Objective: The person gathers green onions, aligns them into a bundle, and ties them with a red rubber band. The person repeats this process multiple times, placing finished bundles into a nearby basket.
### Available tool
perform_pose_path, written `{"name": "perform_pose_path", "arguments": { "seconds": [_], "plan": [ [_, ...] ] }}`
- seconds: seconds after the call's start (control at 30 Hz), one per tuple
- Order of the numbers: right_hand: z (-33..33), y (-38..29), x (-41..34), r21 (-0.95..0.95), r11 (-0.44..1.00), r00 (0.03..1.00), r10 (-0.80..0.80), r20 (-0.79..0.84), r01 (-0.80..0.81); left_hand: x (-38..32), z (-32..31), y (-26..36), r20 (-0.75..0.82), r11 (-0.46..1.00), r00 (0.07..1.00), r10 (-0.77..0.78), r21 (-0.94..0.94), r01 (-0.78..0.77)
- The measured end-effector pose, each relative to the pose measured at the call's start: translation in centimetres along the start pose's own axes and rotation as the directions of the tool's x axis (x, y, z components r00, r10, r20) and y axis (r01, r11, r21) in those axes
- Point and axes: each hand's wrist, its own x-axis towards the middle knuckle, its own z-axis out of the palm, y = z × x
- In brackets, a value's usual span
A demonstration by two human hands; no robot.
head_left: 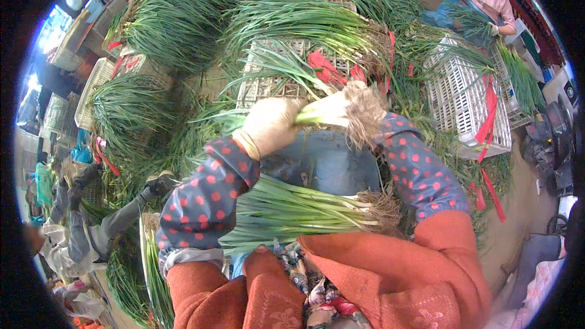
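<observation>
My left hand [273, 124], in a pale glove, is closed around the stems of a small bunch of green onions [320, 113]. The white ends point right and the green leaves trail left. At the root end is my gloved right hand [363, 93], its fingers against the bunch and partly hidden by the shaggy brown roots. Below my hands, a larger pile of green onions [306, 210] lies across my lap, roots to the right. A dark blue sheet-like surface [343, 162] shows between the pile and my hands.
A white plastic crate [269, 87] ahead bears red strips [327, 68] and a large onion heap [301, 23]. More heaps [178, 23] stand left. Another crate [466, 100] stands right. Loose leaves litter the floor. One person [486, 0] sits far right; another [73, 242] is at left.
</observation>
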Motion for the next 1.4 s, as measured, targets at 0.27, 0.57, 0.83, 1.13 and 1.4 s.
{"name": "perform_pose_path", "arguments": {
  "seconds": [0.27,0.57,0.83,1.13,1.4],
  "plan": [
    [-1.5,5.9,-6.0,-0.519,0.717,0.848,0.53,-0.029,-0.466,-4.2,-3.4,-3.1,-0.413,0.825,0.854,-0.316,-0.565,0.032],
    [-1.2,-11.0,7.5,0.795,0.548,0.95,0.292,0.109,-0.259,-1.9,-3.8,-2.4,-0.113,0.431,0.856,-0.504,-0.892,0.137],
    [-0.6,-10.2,7.3,0.879,0.409,0.869,0.495,0.011,-0.244,-1.8,-3.6,-4.3,-0.153,0.51,0.856,-0.494,-0.849,0.142],
    [-2.4,-7.9,5.0,0.778,0.595,0.927,0.372,-0.044,-0.202,-0.7,-2.1,-3.8,-0.091,0.611,0.939,-0.331,-0.779,0.14],
    [-12.9,10.1,-9.5,-0.256,0.407,0.48,0.782,-0.398,-0.877,-3.5,-4.4,-6.7,-0.036,0.515,0.858,-0.512,-0.812,0.274]
  ]
}}
